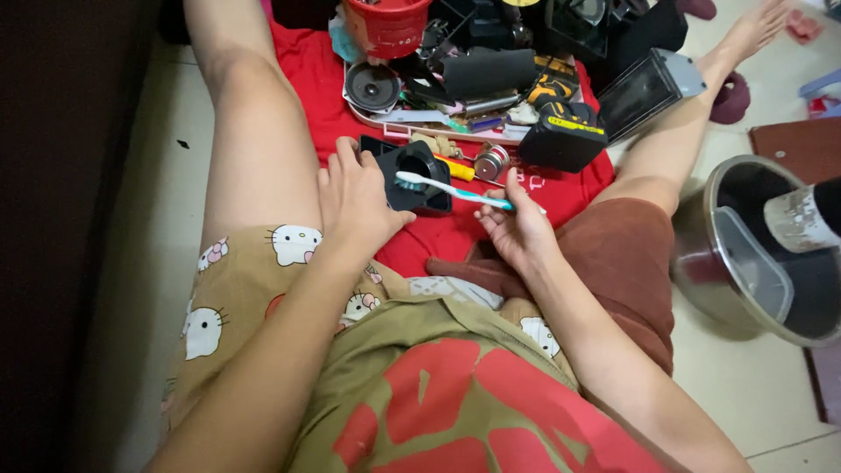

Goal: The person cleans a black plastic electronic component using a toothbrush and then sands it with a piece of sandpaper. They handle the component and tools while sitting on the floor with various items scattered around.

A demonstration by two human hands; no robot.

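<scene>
My left hand (355, 200) grips a black plastic part with a round funnel-like opening (419, 175), holding it on the red cloth (307, 70) between my legs. My right hand (517, 226) holds a white and teal toothbrush (451, 189) by its handle. The brush head rests on the rim of the black part's opening. I sit on the floor with legs spread, in patterned shorts and an olive and red shirt.
A tray (420, 131) behind holds a small speaker (371, 85), a black foam roll (487, 72) and several small parts. A black and yellow battery pack (565, 133), a red cup (388, 26) and a steel pot (753, 254) lie around.
</scene>
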